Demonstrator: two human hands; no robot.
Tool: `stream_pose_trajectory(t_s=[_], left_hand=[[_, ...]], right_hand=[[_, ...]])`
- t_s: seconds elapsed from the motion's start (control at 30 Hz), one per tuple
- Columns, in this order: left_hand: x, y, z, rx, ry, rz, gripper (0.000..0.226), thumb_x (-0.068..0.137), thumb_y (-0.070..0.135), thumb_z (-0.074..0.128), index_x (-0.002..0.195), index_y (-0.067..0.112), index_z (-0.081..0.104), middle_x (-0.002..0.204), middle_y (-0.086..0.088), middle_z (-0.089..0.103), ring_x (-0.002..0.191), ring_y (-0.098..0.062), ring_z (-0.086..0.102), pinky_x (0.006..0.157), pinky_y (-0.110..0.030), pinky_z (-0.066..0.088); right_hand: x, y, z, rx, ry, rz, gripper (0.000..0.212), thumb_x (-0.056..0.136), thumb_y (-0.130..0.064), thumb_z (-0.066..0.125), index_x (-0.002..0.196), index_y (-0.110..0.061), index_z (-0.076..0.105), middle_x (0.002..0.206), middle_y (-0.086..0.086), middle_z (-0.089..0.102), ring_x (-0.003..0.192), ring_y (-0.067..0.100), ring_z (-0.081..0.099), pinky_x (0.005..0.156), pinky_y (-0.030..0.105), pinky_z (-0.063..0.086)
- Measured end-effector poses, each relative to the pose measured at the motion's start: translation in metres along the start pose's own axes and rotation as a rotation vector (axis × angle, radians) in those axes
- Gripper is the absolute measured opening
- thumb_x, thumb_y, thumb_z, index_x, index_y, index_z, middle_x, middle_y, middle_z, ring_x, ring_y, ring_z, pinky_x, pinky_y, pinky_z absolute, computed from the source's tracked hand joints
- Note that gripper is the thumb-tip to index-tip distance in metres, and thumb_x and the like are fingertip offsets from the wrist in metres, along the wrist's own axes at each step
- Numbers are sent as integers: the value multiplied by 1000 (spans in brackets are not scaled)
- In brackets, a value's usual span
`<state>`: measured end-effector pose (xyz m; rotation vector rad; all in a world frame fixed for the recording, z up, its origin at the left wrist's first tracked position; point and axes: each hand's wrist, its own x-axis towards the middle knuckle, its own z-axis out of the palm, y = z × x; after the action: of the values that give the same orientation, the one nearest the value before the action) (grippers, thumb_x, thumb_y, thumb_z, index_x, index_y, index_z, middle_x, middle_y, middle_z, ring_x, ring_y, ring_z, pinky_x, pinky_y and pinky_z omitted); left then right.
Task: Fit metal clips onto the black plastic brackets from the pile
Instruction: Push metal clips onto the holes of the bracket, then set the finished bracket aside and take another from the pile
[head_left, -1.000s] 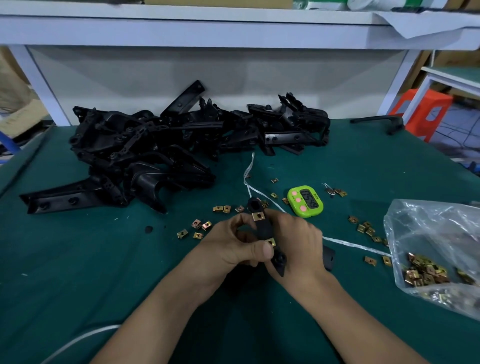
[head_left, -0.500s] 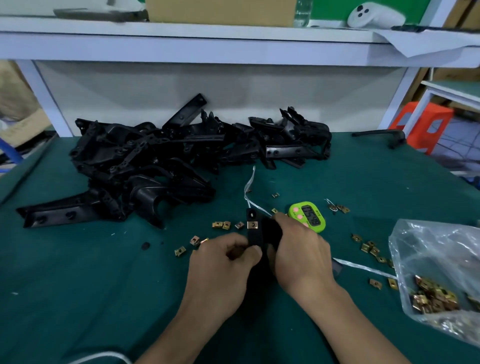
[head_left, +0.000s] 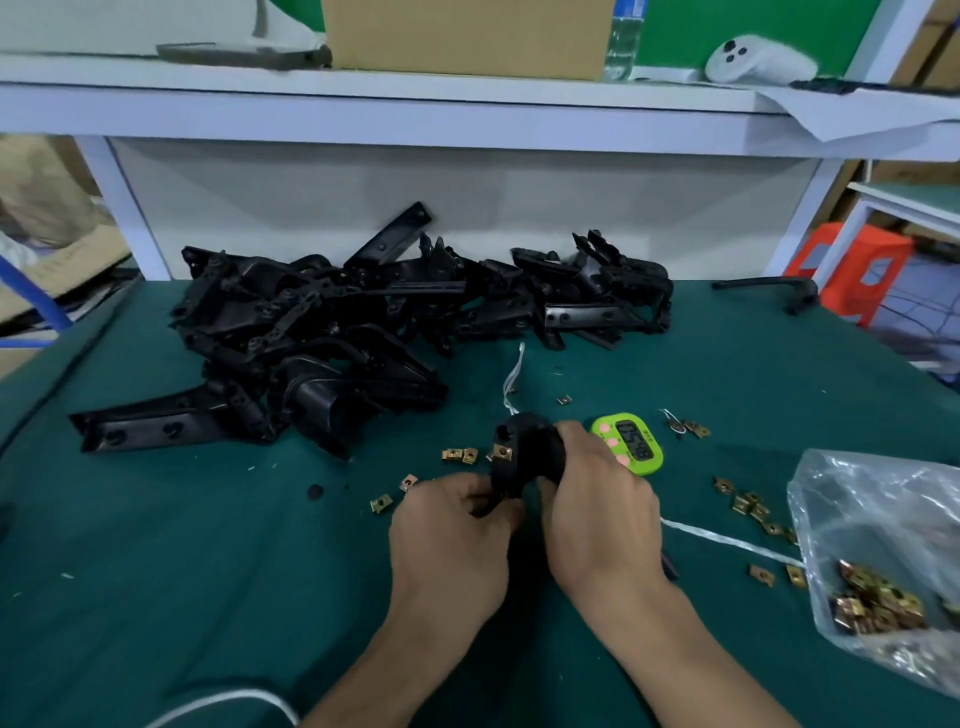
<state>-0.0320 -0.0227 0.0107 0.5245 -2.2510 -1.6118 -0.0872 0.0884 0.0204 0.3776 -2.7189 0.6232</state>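
Observation:
Both my hands hold one black plastic bracket (head_left: 524, 452) low over the green table. My left hand (head_left: 447, 540) grips its near end, and my right hand (head_left: 597, 509) wraps round its right side. A brass metal clip (head_left: 502, 452) sits fitted on the bracket's far left edge. Loose brass clips (head_left: 460, 455) lie on the cloth just left of the bracket, and more clips (head_left: 750, 506) are scattered to the right. The pile of black brackets (head_left: 322, 332) lies at the back left and centre.
A clear plastic bag (head_left: 883, 519) with several brass clips lies at the right edge. A green timer (head_left: 631, 441) sits right behind my right hand. A white cord (head_left: 727, 543) runs across the cloth. A white shelf (head_left: 415, 98) overhangs the back.
The view has tilted up. Both hands have turned the bracket so its clipped end points away, and my right hand now covers more of it.

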Motion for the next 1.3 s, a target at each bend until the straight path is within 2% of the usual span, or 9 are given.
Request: stream_pose_trajectory(t_s=[0.17, 0.3, 0.47, 0.7, 0.83, 0.93, 1.13, 1.2, 1.3], left_hand=[[2, 6, -6, -21, -3, 63, 23, 80, 15, 79, 78, 37, 76, 73, 25, 73, 71, 6, 68, 60, -7, 47], [1, 26, -11, 11, -21, 243, 37, 81, 24, 78, 98, 55, 68, 83, 35, 70, 80, 10, 66, 66, -1, 43], [2, 59, 14, 39, -18, 399, 20, 88, 27, 71, 101, 42, 67, 82, 17, 73, 78, -6, 69, 72, -33, 58], [1, 135, 100, 56, -255, 591, 18, 82, 37, 59, 98, 33, 68, 70, 11, 67, 63, -14, 60, 63, -36, 53], [-17, 176, 183, -62, -566, 323, 12, 83, 24, 66, 90, 28, 75, 61, 6, 66, 55, -19, 57, 58, -33, 46], [-40, 198, 243, -148, -812, 92, 12, 88, 12, 65, 91, 4, 74, 60, 1, 66, 49, -14, 55, 49, -24, 40], [-89, 221, 338, 72, -1040, 29, 21, 83, 14, 71, 63, 8, 65, 55, -6, 62, 36, -11, 48, 37, -17, 32], [-99, 236, 366, -92, -1149, -158, 17, 91, 14, 71, 77, 7, 65, 65, -6, 68, 50, -10, 60, 45, -19, 42], [-102, 259, 395, -272, -1173, -322, 30, 92, 30, 75, 106, 8, 61, 127, -13, 65, 105, -22, 64, 74, -28, 52]], right_hand=[[7, 10, -13, 218, -78, 8, 21, 86, -22, 70, 93, -29, 51, 74, -10, 57, 67, 21, 48, 61, 36, 42], [13, 19, -34, 450, -173, 54, 24, 83, -18, 73, 80, -36, 58, 71, -22, 62, 67, 0, 57, 54, 13, 40], [7, 33, -67, 619, -222, 97, 9, 84, -25, 72, 85, -29, 65, 72, -7, 68, 60, 6, 59, 56, 28, 47], [-19, 106, -147, 912, -131, 318, 30, 77, -22, 64, 104, -36, 68, 69, -1, 63, 60, 13, 55, 55, 24, 44], [-44, 168, -190, 1020, 106, 610, 28, 82, -20, 70, 106, -34, 72, 76, 4, 72, 60, 18, 65, 56, 29, 49], [-68, 215, -218, 1158, 245, 774, 21, 88, -9, 66, 97, -24, 77, 89, 10, 77, 70, 25, 71, 65, 34, 55], [-118, 293, -247, 1210, 403, 1100, 6, 84, -1, 66, 84, -1, 72, 61, 12, 66, 43, 22, 60, 38, 25, 43], [-104, 326, -261, 1228, 437, 1159, 6, 86, -3, 62, 90, 0, 66, 62, 13, 63, 43, 22, 58, 38, 24, 42], [-62, 371, -289, 1357, 540, 1163, 21, 94, -23, 62, 100, -2, 60, 87, 15, 62, 72, 27, 61, 61, 34, 56]])
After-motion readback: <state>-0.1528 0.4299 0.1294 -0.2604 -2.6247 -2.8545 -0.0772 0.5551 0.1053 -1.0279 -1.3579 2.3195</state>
